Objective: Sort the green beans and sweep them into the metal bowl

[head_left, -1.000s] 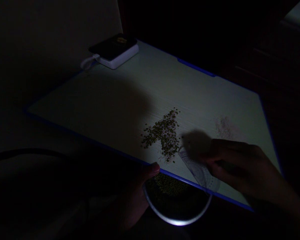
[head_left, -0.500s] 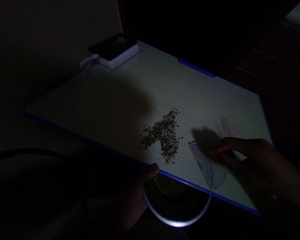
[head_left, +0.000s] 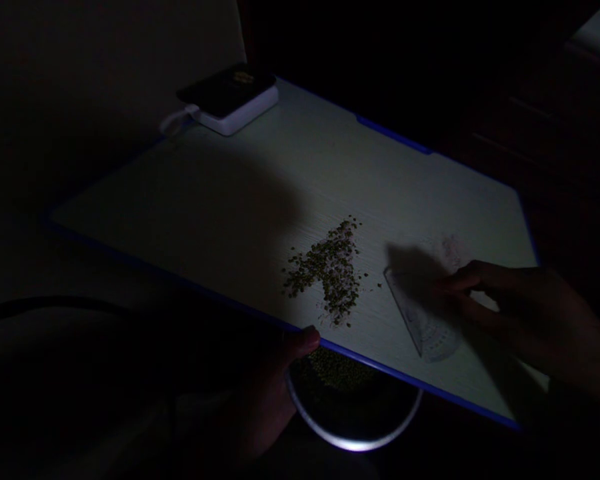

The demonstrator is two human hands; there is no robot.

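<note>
My right hand point(head_left: 520, 310) pinches a clear half-round protractor point(head_left: 420, 320), laid on a pale board point(head_left: 220, 213) with a blue rim. Beyond its fingers is a faint smear of pinkish-white powder point(head_left: 451, 248). A loose patch of small green beans point(head_left: 330, 267), mixed with pale dust, lies left of the protractor. Under the board's near edge, my left hand point(head_left: 275, 400) is against the side of a round bowl point(head_left: 357, 444) with a shiny rim. Its thumb lies over the blue edge; its other fingers are hidden. More green beans point(head_left: 343, 370) show inside the bowl.
At the board's far left corner sits a white box-shaped device point(head_left: 243, 115) with a dark top and a strap point(head_left: 176, 119). A dark cable point(head_left: 55, 303) curves at the left. The surroundings are very dark.
My right hand has drawn the protractor slightly right and away from the board's near edge. Less powder shows beyond the fingers. The left hand, bowl and bean patch look nearly unchanged.
</note>
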